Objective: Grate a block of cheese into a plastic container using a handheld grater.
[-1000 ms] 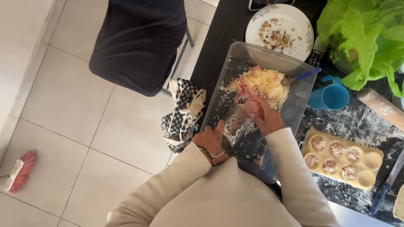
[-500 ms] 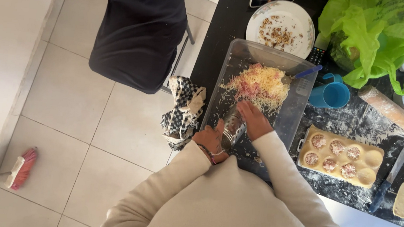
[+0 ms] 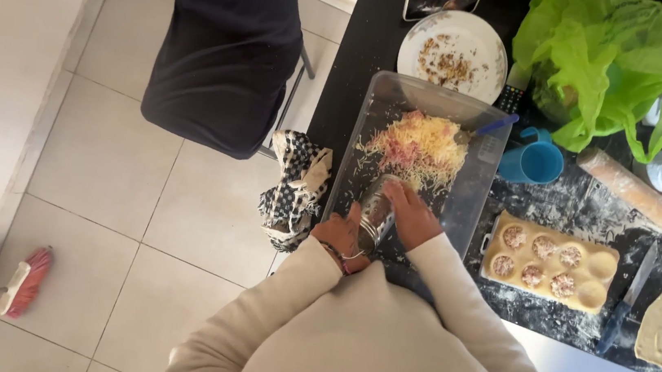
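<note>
Head view, looking straight down: the black counter (image 3: 362,42), dusted with flour on its right part, carries everything else, and the clear plastic tray (image 3: 461,200) is the landmark to steer by. Behind the tray's far edge sits a white plate (image 3: 453,55) with crumbs; to its right lie a green plastic bag (image 3: 598,66), a blue cup (image 3: 537,161) and a wooden rolling pin (image 3: 641,198). Right of the tray's near corner rests a pale ravioli mould (image 3: 548,262), several pockets filled. Left of the tray a patterned cloth (image 3: 294,186) hangs off the counter edge.

Inside the tray, toward its far half, lies a heap of grated cheese and pink shreds (image 3: 417,147). At the tray's near end stands a metal grater (image 3: 377,214), tilted toward the heap. The left hand (image 3: 340,240) is clenched around the grater's lower end, bracing it. The right hand (image 3: 412,215) presses against the grater's face; what it holds there is hidden under the fingers.

To grate well here, I judge the grater should stay planted inside the tray so shreds fall onto the heap, strokes kept short, and fingertips lifted clear of the blades as the piece shrinks.
</note>
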